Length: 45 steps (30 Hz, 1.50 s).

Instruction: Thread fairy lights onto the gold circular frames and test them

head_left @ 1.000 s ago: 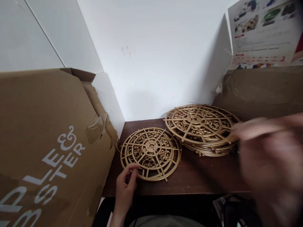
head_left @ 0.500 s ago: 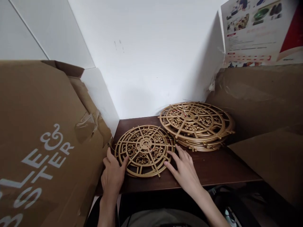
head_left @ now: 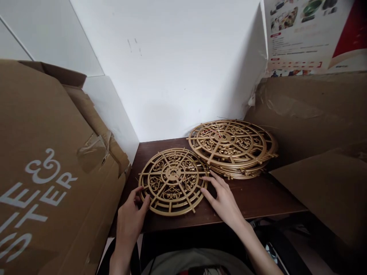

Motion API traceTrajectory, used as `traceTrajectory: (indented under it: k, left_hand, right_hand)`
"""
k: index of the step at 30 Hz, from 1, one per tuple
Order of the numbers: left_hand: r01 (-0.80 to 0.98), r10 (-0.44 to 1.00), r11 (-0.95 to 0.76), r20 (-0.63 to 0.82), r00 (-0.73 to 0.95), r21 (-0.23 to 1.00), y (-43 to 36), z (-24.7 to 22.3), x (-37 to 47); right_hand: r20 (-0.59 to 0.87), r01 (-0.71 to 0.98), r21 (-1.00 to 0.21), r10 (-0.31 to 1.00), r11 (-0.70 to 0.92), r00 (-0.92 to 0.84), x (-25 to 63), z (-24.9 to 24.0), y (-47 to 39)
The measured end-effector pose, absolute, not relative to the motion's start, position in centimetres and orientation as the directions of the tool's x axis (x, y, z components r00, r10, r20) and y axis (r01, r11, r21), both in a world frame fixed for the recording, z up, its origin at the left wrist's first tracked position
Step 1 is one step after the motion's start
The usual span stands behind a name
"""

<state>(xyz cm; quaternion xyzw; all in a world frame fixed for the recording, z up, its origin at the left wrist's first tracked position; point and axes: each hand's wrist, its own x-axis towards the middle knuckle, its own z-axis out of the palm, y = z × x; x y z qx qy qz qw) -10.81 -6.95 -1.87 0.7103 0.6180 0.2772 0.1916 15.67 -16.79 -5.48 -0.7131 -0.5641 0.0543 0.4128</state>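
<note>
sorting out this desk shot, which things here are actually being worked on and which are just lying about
In hand:
left hand, fingertips at the lower left rim of the single gold disc
right hand, fingertips at that disc's right rim
stack of gold discs, just behind it

Lying about:
printed cardboard box on the left
brown cardboard on the right
poster on the wall
dark wooden table

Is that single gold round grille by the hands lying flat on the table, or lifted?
Lying flat. The single gold grille rests on the dark table, the left hand and right hand touching its rim.
</note>
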Motion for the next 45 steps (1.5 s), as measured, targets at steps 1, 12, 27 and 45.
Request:
traceTrajectory:
  k: [1,12,27,45]
  left_hand:
    - [0.757,0.984,-0.172,0.144,0.104,0.630,-7.1,-1.9,-11.0]
    - [0.800,0.947,-0.318,0.215,0.240,0.508,-8.2,-0.6,-10.3]
    - [0.626,0.740,-0.651,0.179,0.648,0.428,-0.4,0.1,-1.6]
    - [0.384,0.850,-0.451,0.257,0.459,0.806,0.9,-2.2,-2.8]
  right_hand:
    - [0.390,0.753,-0.658,0.848,-0.017,0.360,15.9,-5.5,-16.9]
    - [0.527,0.724,-0.682,0.756,0.103,0.388,17.0,-4.3,-17.8]
    - [0.534,0.749,-0.489,0.832,0.448,-0.149,14.5,1.4,-6.3]
    - [0.657,0.666,-0.531,0.751,0.524,-0.068,15.5,-1.0,-6.5]
